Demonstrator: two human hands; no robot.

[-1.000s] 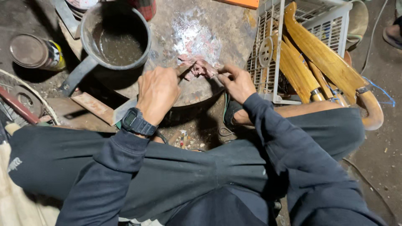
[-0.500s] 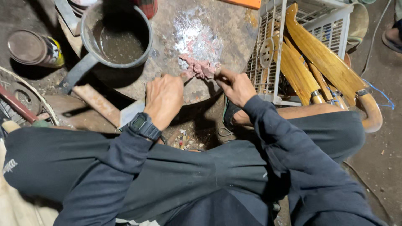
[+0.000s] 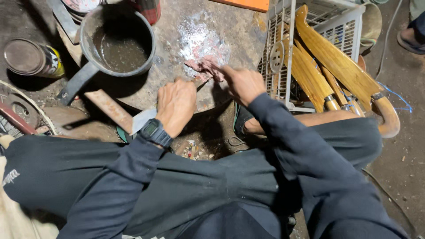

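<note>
Pot (image 3: 117, 44) sits upper left on the stone slab (image 3: 177, 26), tin can (image 3: 31, 57) further left, basket (image 3: 287, 53) of wooden handles (image 3: 336, 66) upper right.

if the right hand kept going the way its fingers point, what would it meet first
The right hand points up-left across the round stone slab. Its fingers already touch the pinkish lump; beyond lies the whitish patch, though depth is unclear.

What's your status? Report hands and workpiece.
Left hand and right hand both pressed on pinkish piece atop round stone slab. Grip unclear. Dark pot beside, not blocking.
</note>
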